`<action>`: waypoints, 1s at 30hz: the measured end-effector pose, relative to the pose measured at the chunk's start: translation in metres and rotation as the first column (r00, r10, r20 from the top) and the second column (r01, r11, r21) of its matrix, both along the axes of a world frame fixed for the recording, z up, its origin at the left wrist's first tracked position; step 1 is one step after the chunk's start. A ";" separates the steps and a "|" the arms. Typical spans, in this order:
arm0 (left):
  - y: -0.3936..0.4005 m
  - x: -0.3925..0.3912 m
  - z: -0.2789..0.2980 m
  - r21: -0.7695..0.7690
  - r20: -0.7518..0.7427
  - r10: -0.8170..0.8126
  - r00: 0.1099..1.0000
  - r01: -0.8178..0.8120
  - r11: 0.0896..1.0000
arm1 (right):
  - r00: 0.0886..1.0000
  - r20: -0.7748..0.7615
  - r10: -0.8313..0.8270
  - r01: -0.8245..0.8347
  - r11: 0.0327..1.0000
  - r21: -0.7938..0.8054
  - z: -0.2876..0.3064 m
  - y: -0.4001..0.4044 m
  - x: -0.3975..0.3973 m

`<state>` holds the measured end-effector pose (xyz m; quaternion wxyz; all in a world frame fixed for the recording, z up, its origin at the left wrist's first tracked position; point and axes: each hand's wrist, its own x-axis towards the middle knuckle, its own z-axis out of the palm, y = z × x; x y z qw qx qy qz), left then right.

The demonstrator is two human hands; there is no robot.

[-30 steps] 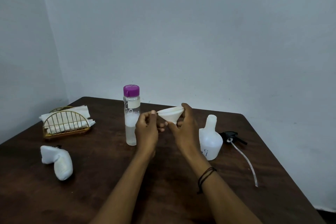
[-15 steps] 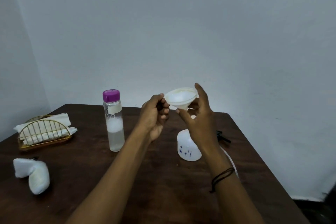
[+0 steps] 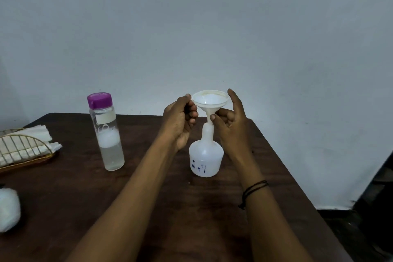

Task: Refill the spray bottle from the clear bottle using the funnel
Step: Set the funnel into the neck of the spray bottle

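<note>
The white spray bottle (image 3: 205,155) stands upright and uncapped on the dark wooden table (image 3: 161,208), with small blue marks on its side. The white funnel (image 3: 210,102) is upright above it, its spout at the bottle's neck. My right hand (image 3: 230,121) pinches the funnel's stem. My left hand (image 3: 180,121) holds the funnel's rim with thumb and fingers. To the left stands the clear bottle (image 3: 106,134), about half full of liquid and foam, its purple cap on.
A gold wire holder with white napkins (image 3: 23,144) sits at the far left. A white rolled cloth (image 3: 8,208) lies at the left edge. The table's right edge drops off beside my right arm. The wall is close behind.
Both hands carried the funnel rightward and down until its spout met the spray bottle's neck. The view shifted right, so the clear bottle now sits further left; the sprayer head is out of sight.
</note>
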<state>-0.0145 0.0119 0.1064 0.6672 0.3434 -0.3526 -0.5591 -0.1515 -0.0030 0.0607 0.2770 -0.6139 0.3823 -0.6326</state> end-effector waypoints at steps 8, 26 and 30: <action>-0.003 0.000 -0.001 -0.001 -0.082 -0.061 0.995 0.061 0.998 | 1.000 0.017 -0.014 0.014 1.000 -0.005 -0.004 -0.003 0.004; 0.000 0.002 -0.014 0.044 0.017 -0.037 0.999 0.036 0.998 | 0.996 -0.068 -0.052 0.055 0.997 0.051 -0.014 -0.002 0.005; 0.004 -0.001 -0.020 0.066 0.040 -0.035 0.999 0.032 0.997 | 0.994 -0.074 -0.077 0.079 0.997 0.027 -0.021 0.002 0.008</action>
